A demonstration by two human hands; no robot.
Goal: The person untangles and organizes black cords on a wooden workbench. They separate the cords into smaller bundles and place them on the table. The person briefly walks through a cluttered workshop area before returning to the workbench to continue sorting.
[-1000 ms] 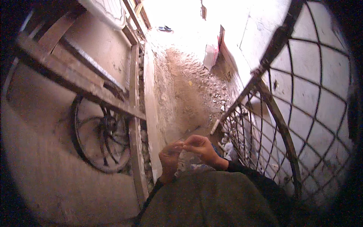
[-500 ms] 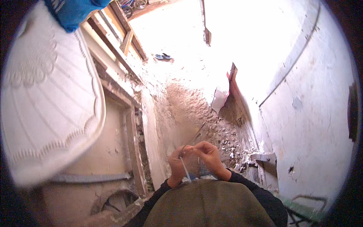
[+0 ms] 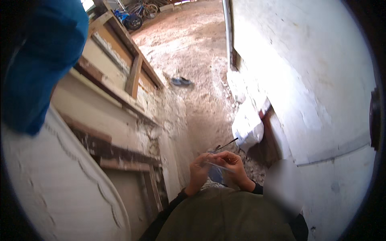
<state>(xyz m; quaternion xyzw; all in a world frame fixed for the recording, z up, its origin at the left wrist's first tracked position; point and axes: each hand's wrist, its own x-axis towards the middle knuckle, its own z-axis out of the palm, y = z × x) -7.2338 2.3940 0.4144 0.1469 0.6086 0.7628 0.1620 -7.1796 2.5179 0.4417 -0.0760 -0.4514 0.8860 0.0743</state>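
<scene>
My left hand [image 3: 198,172] and my right hand [image 3: 235,166] are close together in front of my body, fingers curled and pinched. A thin dark stick-like piece [image 3: 229,143] rises from between the fingertips, slanting up to the right. Below the fingertips a narrow pale strip [image 3: 220,166] runs across from one hand to the other. Which fingers grip which piece is partly hidden, and the kind of both pieces is unclear. An olive-green garment [image 3: 223,217] covers my front.
Wooden framing [image 3: 114,154] lines the left, beside a white embossed sheet [image 3: 60,168] and blue cloth [image 3: 52,60]. A pale wall [image 3: 321,100] stands right, with a white bag [image 3: 247,126] at its foot. A shoe [image 3: 181,81] lies ahead; bicycles [image 3: 134,18] stand farther off.
The view has shifted, showing more ground ahead. The pale strip hung below my left hand; it now lies across between both hands. A blurred pale shape has appeared at the lower right.
</scene>
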